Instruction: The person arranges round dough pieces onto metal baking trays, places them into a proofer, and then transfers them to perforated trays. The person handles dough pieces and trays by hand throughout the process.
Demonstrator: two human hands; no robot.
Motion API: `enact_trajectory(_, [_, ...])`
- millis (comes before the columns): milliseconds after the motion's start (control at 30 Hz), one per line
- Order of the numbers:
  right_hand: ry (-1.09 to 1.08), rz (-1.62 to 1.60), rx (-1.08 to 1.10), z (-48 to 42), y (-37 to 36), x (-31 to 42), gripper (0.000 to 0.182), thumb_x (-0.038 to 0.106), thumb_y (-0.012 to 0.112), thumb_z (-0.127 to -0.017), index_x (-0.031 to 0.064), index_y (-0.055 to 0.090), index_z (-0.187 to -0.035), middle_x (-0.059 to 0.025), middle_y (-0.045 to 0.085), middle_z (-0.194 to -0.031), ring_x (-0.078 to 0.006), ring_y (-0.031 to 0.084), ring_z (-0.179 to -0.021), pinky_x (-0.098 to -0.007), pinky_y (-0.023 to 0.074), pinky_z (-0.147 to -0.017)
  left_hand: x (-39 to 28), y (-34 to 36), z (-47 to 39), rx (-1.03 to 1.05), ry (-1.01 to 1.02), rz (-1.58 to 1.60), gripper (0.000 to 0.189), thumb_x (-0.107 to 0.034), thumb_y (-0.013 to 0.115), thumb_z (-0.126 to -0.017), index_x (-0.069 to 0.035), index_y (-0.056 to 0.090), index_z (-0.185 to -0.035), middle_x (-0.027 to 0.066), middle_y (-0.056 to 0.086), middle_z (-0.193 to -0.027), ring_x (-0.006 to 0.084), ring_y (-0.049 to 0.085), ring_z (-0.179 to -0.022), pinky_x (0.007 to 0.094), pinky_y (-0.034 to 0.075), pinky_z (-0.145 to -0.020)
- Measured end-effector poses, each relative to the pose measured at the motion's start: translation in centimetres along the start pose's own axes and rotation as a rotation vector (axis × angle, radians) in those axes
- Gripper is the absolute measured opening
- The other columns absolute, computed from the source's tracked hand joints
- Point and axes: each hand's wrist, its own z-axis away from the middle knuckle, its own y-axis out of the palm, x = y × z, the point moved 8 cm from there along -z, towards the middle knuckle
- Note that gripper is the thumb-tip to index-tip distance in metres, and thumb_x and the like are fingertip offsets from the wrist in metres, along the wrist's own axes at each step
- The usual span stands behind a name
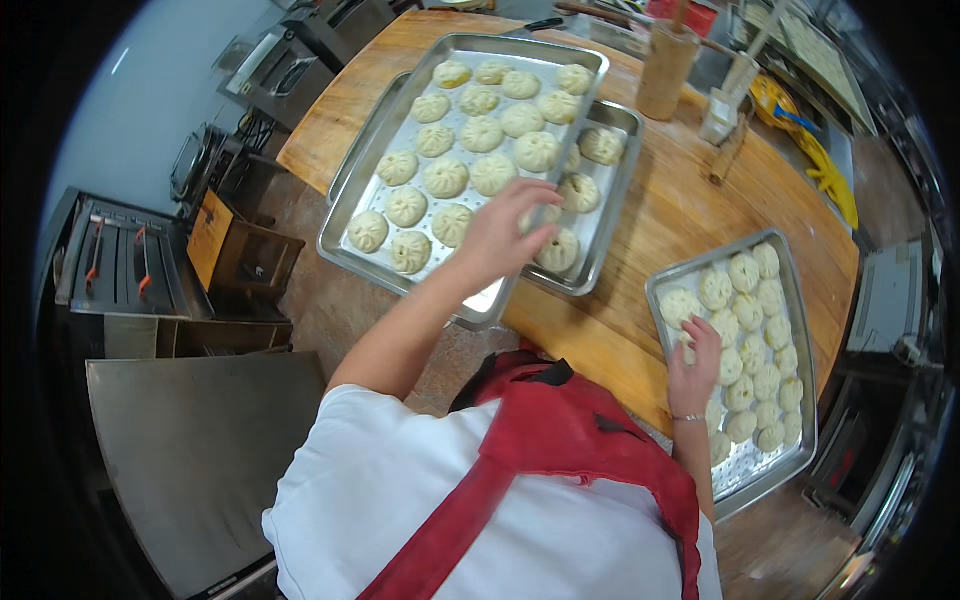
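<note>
My left hand (501, 236) reaches over the right edge of a large perforated metal tray (330, 244) of pleated buns (446, 178). Its fingers curve around a pale bun (538, 217); whether they grip it is unclear. Beneath that tray, a second metal tray (592, 266) juts out to the right with more buns (559, 251). My right hand (696, 367) is above the left side of a smaller perforated tray (806, 442) filled with close-set buns (752, 352). Thumb and fingers there are around a bun (686, 349), partly hidden by the hand.
The trays overhang the near edge of a wooden table (622, 322). At its far right stand a thick wooden cylinder (666, 71) and a short wooden stick (729, 154), with yellow rubber gloves (825, 169) behind. A black-handled utensil (541, 25) lies beyond the large tray. A wooden stool (244, 247) stands left.
</note>
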Motion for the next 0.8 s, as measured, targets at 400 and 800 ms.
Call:
enact_trajectory(400, [-0.643,0.494,0.356,-22.1,26.3,17.2,0.053,0.012,0.069,-0.08,0.0107,0.055,-0.131,-0.0144,0.049,-0.138,-0.0331,0.05,-0.123,-0.0419,0.0487,-0.097,18.2,-8.2,-0.6,0.157,-0.258,-0.54,0.073,-0.03,0.079,-0.075,-0.013,0.049,-0.14,0.0155,0.047,-0.143,0.0348,0.049,-0.128,0.0444,0.044,-0.105])
enact_trajectory(800, [-0.329,0.292,0.784,-28.1,30.6,14.0,0.047,0.032,0.078,-0.073,0.0186,0.068,-0.117,-0.014,0.055,-0.123,-0.0321,0.06,-0.11,-0.0395,0.0504,-0.096,24.2,-9.7,-2.2,0.229,-0.56,0.066,0.053,-0.023,0.078,-0.079,-0.012,0.06,-0.128,0.0046,0.063,-0.111,0.016,0.06,-0.099,0.0305,0.048,-0.087])
